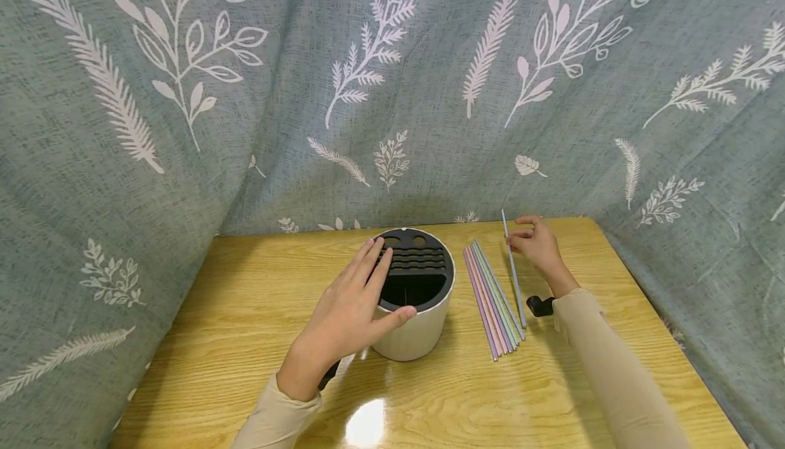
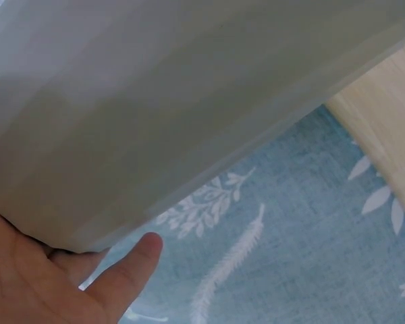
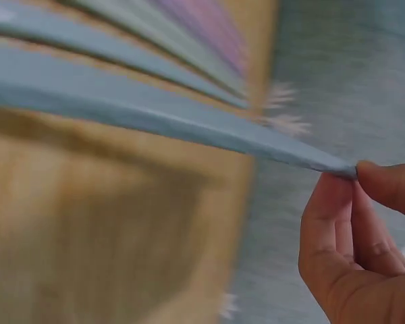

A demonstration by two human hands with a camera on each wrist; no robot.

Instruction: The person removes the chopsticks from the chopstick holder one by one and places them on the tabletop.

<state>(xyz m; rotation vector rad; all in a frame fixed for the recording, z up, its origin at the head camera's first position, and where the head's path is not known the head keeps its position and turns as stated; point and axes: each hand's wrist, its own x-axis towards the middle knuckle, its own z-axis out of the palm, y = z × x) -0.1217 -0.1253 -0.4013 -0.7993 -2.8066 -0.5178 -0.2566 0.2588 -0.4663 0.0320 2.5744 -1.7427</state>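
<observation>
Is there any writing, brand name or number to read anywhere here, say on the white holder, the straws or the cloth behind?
None: no words, numbers or brand marks show in any view.
White holder: plain wall, black slotted top, no label.
Straws: plain pastel colours, no print, including the blue straw pinched by the right hand.
Cloth: only white leaf and fern patterns.
Left hand rests on the holder, covering no visible text.

Head view: high, looking forward and down over wooden table (image 1: 257,340) toward leaf-print curtain (image 1: 392,81); both hands in frame, mid-distance. Left wrist view: very close, from below palm, along white holder (image 2: 175,101) wall toward curtain. Right wrist view: very close, blurred, along blue straw (image 3: 155,115) toward table edge. Shared: holder, straw, table, curtain.
</observation>
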